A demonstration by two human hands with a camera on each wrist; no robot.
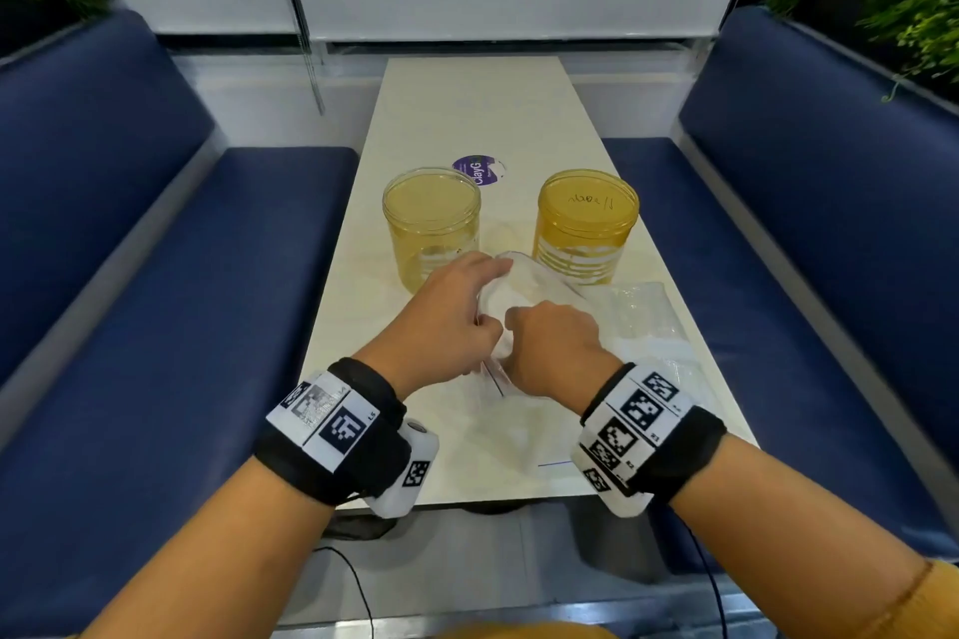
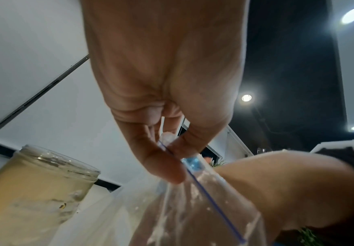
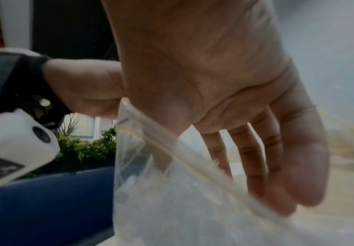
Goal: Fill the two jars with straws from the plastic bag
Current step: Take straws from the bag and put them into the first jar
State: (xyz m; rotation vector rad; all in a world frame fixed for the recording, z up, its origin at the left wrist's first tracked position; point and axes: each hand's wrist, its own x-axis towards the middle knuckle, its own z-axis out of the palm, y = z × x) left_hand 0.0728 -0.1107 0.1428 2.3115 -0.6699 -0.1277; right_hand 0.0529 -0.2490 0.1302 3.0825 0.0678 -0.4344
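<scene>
Two yellow see-through jars stand open-topped on the pale table (image 1: 467, 119), the left jar (image 1: 430, 223) (image 2: 35, 191) and the right jar (image 1: 586, 223). Just in front of them both hands hold up a clear zip bag (image 1: 524, 283) with blurred white contents. My left hand (image 1: 467, 306) (image 2: 172, 149) pinches the bag's top edge between thumb and forefinger, right by the blue zip slider (image 2: 191, 162). My right hand (image 1: 550, 348) (image 3: 266, 183) has its fingers curled over the opposite side of the bag's mouth (image 3: 172, 199). Single straws cannot be made out.
Another crumpled clear plastic bag (image 1: 643, 317) lies on the table's right side. A purple round sticker (image 1: 480, 171) sits behind the jars. Blue padded benches (image 1: 181, 301) (image 1: 804, 275) flank the table. Plants stand behind both backrests.
</scene>
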